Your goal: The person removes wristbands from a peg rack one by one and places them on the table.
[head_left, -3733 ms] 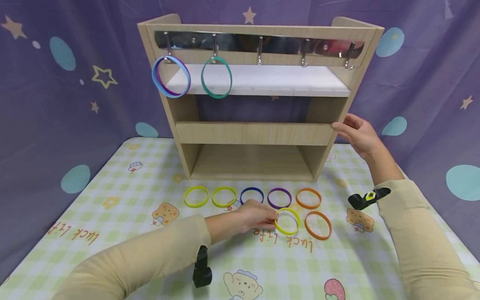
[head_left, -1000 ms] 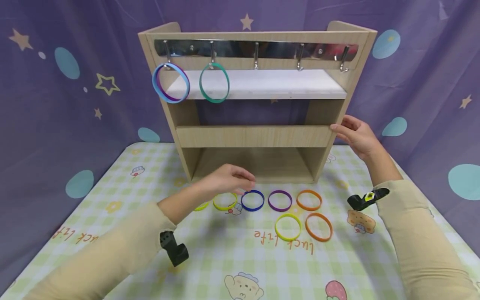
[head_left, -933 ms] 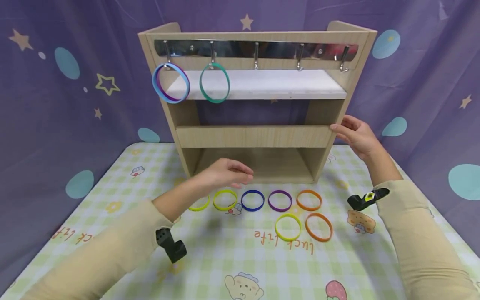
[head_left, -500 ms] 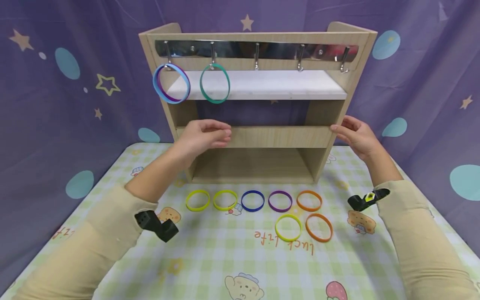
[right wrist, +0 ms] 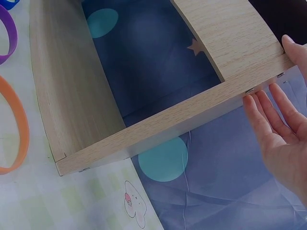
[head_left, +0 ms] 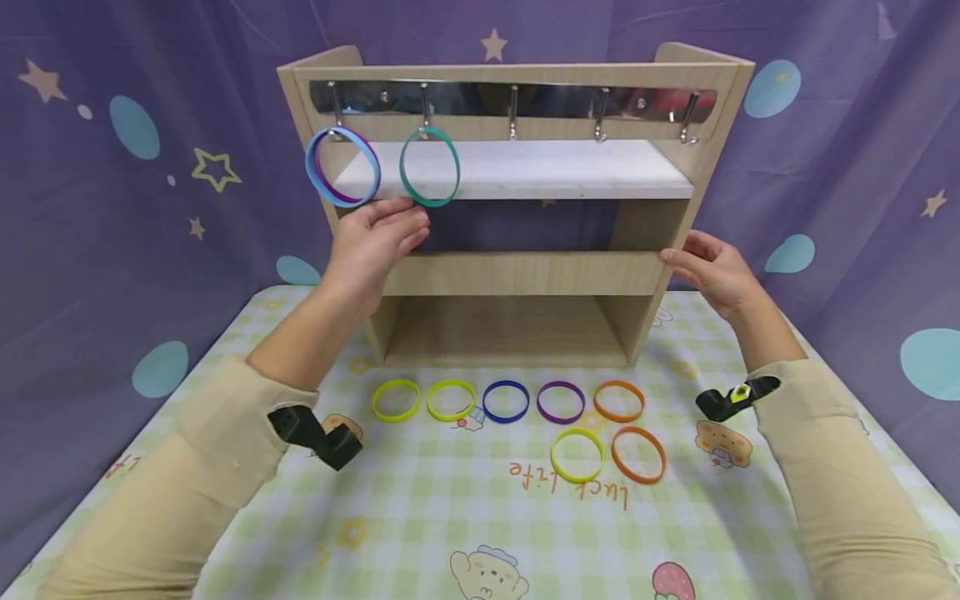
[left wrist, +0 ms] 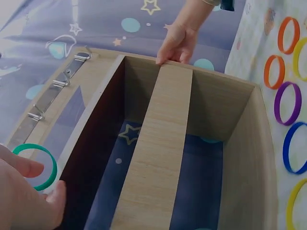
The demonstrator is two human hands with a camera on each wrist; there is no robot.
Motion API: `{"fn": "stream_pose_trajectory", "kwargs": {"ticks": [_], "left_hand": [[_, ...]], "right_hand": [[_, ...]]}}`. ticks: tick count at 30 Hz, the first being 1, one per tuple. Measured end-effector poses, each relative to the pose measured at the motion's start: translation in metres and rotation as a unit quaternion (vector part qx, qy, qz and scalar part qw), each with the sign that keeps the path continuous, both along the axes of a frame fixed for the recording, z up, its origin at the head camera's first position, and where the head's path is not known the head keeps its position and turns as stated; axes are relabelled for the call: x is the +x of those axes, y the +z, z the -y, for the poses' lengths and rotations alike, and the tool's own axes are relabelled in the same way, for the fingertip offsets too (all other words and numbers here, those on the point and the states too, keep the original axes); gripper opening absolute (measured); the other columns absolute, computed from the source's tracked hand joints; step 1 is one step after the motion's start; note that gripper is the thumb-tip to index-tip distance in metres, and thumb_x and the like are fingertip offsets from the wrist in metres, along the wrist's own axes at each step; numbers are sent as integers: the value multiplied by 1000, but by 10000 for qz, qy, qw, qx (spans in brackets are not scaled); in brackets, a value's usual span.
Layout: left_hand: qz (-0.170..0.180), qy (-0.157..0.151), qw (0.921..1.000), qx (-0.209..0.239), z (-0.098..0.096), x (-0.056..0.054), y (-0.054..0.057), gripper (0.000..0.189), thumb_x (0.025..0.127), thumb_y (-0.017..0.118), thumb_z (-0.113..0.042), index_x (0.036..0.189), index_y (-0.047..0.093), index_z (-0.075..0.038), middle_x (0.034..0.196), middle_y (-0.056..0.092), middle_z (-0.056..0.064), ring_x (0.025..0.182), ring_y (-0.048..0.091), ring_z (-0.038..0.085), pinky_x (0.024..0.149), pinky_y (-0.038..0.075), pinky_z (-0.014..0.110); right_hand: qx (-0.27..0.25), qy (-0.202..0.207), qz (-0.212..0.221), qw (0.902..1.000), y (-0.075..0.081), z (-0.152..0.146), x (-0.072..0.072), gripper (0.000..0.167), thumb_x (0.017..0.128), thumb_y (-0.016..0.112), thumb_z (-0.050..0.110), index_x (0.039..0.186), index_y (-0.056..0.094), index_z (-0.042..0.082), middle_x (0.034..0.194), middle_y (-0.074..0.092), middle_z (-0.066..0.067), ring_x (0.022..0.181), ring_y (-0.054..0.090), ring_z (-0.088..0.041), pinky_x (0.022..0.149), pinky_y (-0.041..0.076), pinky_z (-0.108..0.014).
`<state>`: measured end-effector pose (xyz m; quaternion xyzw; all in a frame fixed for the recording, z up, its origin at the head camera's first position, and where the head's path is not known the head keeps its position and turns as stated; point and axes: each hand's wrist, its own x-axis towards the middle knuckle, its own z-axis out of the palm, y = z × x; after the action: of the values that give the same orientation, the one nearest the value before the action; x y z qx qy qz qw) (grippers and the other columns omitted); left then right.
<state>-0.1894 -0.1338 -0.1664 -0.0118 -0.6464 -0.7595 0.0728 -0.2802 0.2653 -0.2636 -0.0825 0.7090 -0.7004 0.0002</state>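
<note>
My left hand (head_left: 372, 250) is raised just below the hanging green wristband (head_left: 430, 201). In the left wrist view its thumb and fingers stand apart near the green wristband (left wrist: 53, 175); contact is unclear. That band hangs from the second hook. A light-blue wristband (head_left: 309, 167) and a purple one (head_left: 321, 177) share the leftmost hook. My right hand (head_left: 712, 271) steadies the wooden shelf (head_left: 517, 273) at its right side. In the right wrist view, that hand's fairly straight fingers (right wrist: 283, 112) touch the outer face of the side panel, with the thumb on the front edge.
On the checked tablecloth (head_left: 420, 525) lie several wristbands: yellow (head_left: 396, 420), blue (head_left: 506, 421), purple (head_left: 561, 422) and orange (head_left: 618, 420) in one row, another yellow (head_left: 577, 481) and orange (head_left: 639, 481) in front. Three more hooks (head_left: 513, 112) on the metal strip carry nothing.
My left hand has left the front yellow wristband on the table and risen up and leftward to the hanging green one. The right hand keeps its place on the shelf.
</note>
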Motion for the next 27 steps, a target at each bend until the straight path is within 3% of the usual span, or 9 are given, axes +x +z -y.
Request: {"fn": "stream_pose_trajectory", "kwargs": {"ticks": [3,5,7,11,15,24,27], "left_hand": [[40,17,9993,369,-1,-4,-1,50,92,56,2,139,40,7,137,55,17,112,60,12,104,49,20],[51,26,9981,618,-2,-6,-1,49,92,56,2,139,40,5,141,51,17,115,58,12,108,47,21],[65,61,9959,902,-2,-9,-2,44,91,57,3,134,45,3,130,57,12,109,60,11,105,49,21],[68,96,9931,1165,-5,-11,-2,23,89,62,1,110,55,-6,100,60,-1,91,62,8,88,57,17],[135,104,9882,1523,-9,-11,-1,11,87,66,-1,92,61,-9,86,63,-2,81,65,9,78,60,16],[-227,153,9675,2512,-20,-8,4,10,85,66,5,82,67,-5,84,67,2,69,69,10,78,61,20],[-301,196,9621,2704,-22,-5,8,9,85,66,5,82,67,-4,86,68,3,70,69,12,77,61,21]], "right_hand": [[-59,8,-12,10000,0,0,0,53,89,68,12,135,43,6,100,63,15,95,59,2,78,53,-9],[-93,23,-23,10000,0,0,0,52,89,68,11,134,43,6,100,63,15,94,60,2,78,53,-9],[-111,27,-36,9999,-1,0,1,50,89,68,11,132,45,7,99,64,15,94,60,2,78,53,-9],[-131,18,-77,9999,-1,0,1,45,89,67,10,129,47,8,97,64,15,92,61,1,78,53,-9],[-142,33,-82,9999,-1,0,1,46,89,67,10,129,46,8,98,64,15,93,61,1,79,54,-9],[-62,55,-18,10000,1,0,1,61,89,67,12,141,36,3,101,62,15,95,60,2,79,53,-8],[-181,100,-68,9998,0,0,1,56,89,67,10,137,40,4,100,63,14,94,60,2,79,53,-9]]}}
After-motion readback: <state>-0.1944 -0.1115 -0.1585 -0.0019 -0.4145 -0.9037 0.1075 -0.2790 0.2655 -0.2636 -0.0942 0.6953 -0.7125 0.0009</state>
